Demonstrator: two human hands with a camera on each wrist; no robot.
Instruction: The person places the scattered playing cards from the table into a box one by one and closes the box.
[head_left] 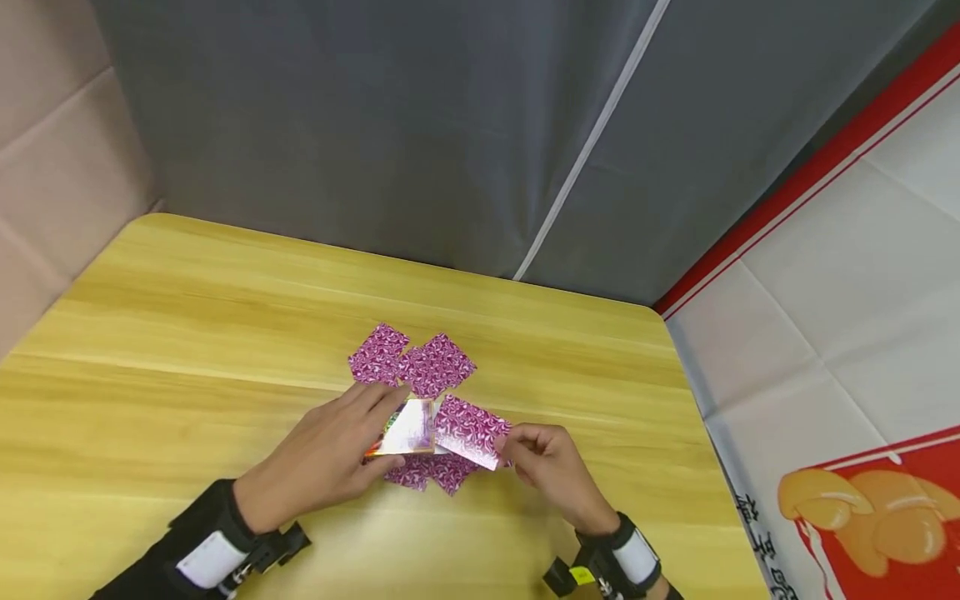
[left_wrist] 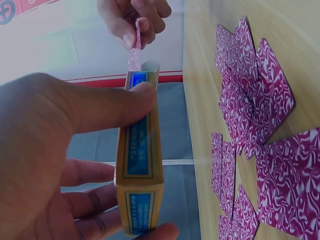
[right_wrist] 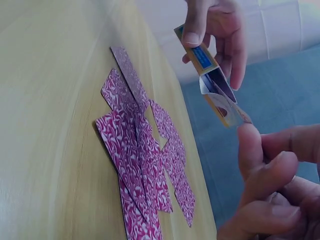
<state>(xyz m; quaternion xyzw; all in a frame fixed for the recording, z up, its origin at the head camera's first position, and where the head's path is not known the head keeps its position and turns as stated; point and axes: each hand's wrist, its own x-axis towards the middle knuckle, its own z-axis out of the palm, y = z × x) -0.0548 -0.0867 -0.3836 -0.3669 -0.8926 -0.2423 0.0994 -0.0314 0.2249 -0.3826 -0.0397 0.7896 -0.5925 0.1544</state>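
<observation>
My left hand (head_left: 326,458) grips a small card box (head_left: 414,427) held over the table. In the left wrist view the thumb presses one narrow side of the box (left_wrist: 140,145), which is gold with blue label panels. The end flap of the box stands open towards my right hand (head_left: 551,467). Between thumb and forefinger, that hand pinches the outer edge of a purple-and-white patterned card (head_left: 468,429). The card's other end is at the box's open mouth, and in the right wrist view the inside of the box (right_wrist: 215,82) shows dark.
Several patterned cards (head_left: 438,362) lie face down and overlapping on the yellow wooden table (head_left: 225,333), some beyond the hands and some below the box. A grey curtain (head_left: 375,125) hangs behind the table; a white-and-red panel (head_left: 847,292) stands at the right.
</observation>
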